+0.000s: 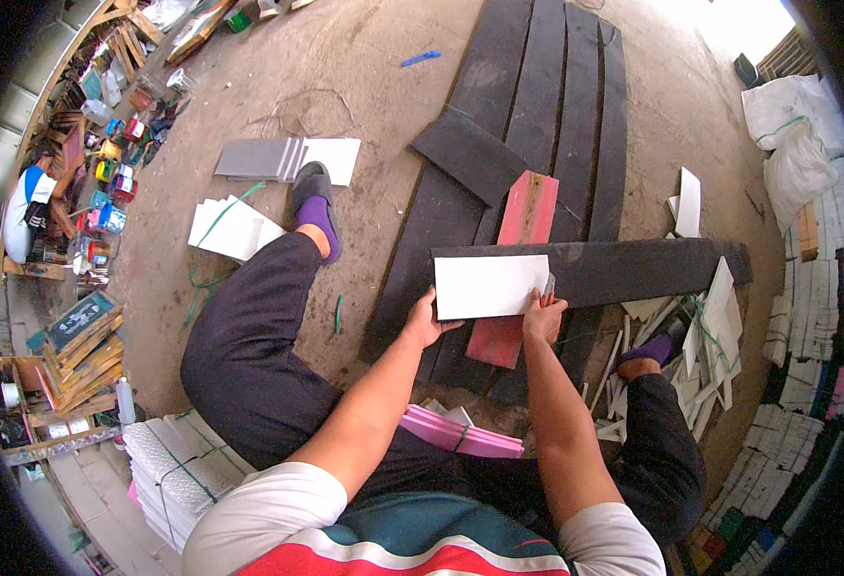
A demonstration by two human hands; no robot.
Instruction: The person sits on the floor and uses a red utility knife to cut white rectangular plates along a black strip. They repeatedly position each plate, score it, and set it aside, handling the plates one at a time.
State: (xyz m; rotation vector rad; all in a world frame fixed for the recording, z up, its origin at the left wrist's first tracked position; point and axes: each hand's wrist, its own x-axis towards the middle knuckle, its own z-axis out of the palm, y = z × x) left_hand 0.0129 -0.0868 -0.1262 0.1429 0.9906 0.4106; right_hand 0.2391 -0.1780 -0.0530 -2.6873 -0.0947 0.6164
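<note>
A white rectangular sheet lies flat across a long black plank in front of me. My left hand grips its lower left corner, thumb at the edge and fingers partly hidden underneath. At the sheet's right end, my right hand is closed round a small red-and-grey cutter knife, its fingers against the sheet's edge. Below the plank, a worn red board sticks out toward me; its upper part shows beyond the plank. A shorter black piece lies slantwise farther off.
Long black boards cover the floor ahead. White offcuts pile up by my right foot. Stacked grey and white sheets lie near my left foot, pink strips between my legs. A blue tool lies far off. Another person sits at far left.
</note>
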